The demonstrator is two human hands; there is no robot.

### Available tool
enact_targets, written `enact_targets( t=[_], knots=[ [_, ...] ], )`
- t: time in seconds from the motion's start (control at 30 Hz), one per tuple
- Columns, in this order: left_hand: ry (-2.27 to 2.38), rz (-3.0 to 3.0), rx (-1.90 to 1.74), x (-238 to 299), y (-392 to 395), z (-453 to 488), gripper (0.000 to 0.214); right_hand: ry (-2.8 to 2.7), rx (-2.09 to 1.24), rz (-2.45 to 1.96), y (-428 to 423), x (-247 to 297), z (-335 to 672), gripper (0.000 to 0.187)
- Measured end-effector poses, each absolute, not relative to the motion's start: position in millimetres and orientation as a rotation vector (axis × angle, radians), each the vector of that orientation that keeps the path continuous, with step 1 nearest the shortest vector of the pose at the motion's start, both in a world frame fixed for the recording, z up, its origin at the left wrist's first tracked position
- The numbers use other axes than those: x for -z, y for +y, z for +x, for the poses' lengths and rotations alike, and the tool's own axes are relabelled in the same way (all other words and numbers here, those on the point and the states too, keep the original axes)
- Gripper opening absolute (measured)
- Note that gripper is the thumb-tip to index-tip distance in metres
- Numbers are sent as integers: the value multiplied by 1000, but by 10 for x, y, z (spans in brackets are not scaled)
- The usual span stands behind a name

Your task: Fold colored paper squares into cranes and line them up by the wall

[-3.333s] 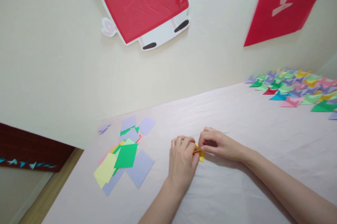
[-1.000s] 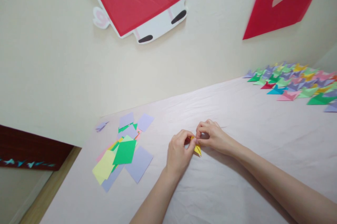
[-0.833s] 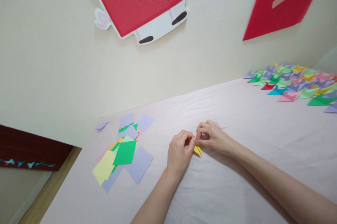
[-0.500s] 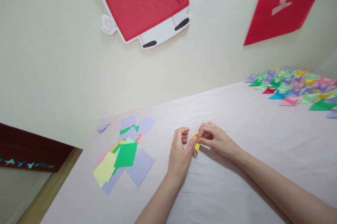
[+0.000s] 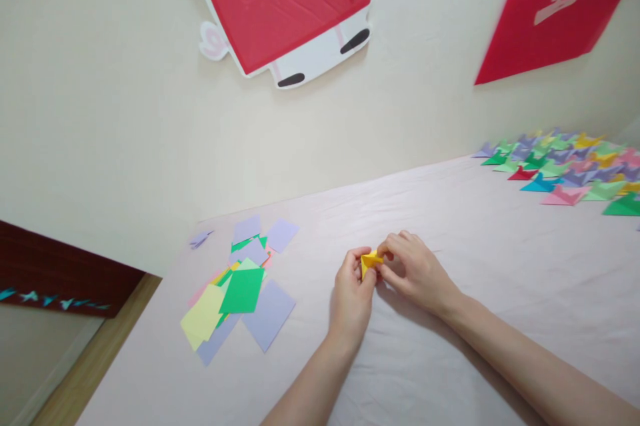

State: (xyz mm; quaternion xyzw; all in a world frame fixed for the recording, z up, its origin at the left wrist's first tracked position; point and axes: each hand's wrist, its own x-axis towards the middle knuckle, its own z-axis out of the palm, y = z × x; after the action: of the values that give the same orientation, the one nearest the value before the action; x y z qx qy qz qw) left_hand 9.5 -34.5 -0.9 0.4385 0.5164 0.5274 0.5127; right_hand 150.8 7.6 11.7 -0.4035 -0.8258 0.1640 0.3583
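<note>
A small piece of yellow folded paper [image 5: 371,260] is held between my two hands, just above the pale cloth-covered surface [image 5: 425,373]. My left hand [image 5: 353,289] pinches its left and lower side with the thumb in front and the fingers curled behind. On the other side, the thumb and forefinger of my right hand [image 5: 413,273] grip its right edge. The fingers hide part of the paper, so its exact folded shape is unclear.
Loose coloured paper sheets [image 5: 243,291] lie overlapping to the left, near a small purple paper scrap [image 5: 201,238]. Several folded paper figures [image 5: 565,195] stand in rows at the far right. Behind is a wall with a red-and-white cutout [image 5: 290,6] and a red banner [image 5: 540,26].
The yellow paper has turned and shows a wider folded face. My left fingers have closed in behind it. The view has shifted slightly, so the surroundings sit a little differently.
</note>
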Motion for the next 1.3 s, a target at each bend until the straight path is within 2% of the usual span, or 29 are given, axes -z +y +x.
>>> enact_targets(
  t=[0.07,0.17,0.27,0.47,0.8,1.07,1.3],
  knots=[
    [1330,1190,-1220,19,-366,91,21,-2167,-337,-1037,52,-136,1494,4],
    [1328,1234,-1220,38,-382,115,24,-2199,-336,-1003,35,-128,1488,11],
    [1219,1131,-1234,41,-368,124,31,-2122,-517,-948,39,-105,1510,16],
    [988,827,-1038,-136,-340,37,52,-1910,-743,-957,47,-112,1545,13],
    [990,869,-1056,-97,-325,77,36,-2077,-760,-898,75,-82,1550,16],
    [986,894,-1058,-158,-340,48,43,-1971,-883,-949,66,-92,1539,15],
    [1105,905,-1135,33,-338,63,43,-1844,-969,-1043,80,-77,1545,17]
  ],
)
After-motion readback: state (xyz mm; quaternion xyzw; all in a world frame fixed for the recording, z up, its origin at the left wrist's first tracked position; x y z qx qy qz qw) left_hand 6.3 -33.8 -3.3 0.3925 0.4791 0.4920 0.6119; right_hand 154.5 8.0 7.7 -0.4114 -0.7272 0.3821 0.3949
